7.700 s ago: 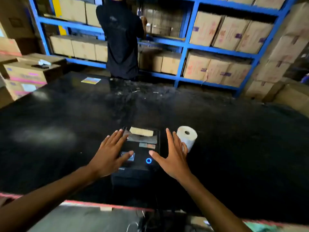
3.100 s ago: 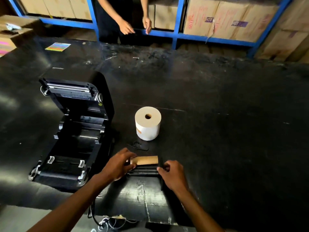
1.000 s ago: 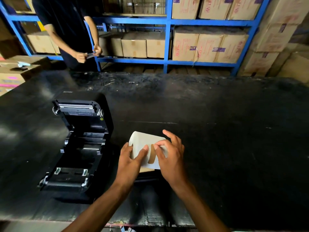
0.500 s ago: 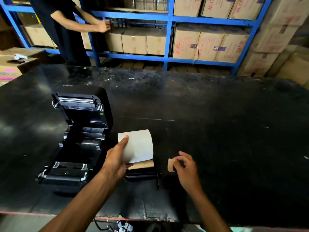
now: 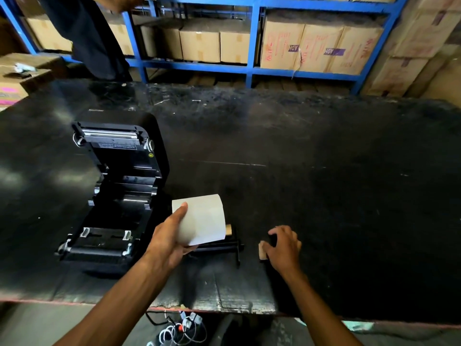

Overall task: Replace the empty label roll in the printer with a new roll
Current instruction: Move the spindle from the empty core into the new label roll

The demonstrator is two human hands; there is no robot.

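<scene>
Lowered since half a second ago: right hand point(image 5: 284, 248), now at the scuffed black tabletop point(image 5: 324, 183), fingers curled on a small tan tape scrap point(image 5: 262, 250). Left hand point(image 5: 169, 236) wrapped around the new white paper label roll point(image 5: 202, 219), held just right of the open black plastic label printer point(image 5: 112, 193). Bay emptied; black spindle holder point(image 5: 219, 247) with brown cardboard core point(image 5: 229, 229) on the table; loading and closing left. Blue steel shelving point(image 5: 252, 68) with cartons behind.
</scene>
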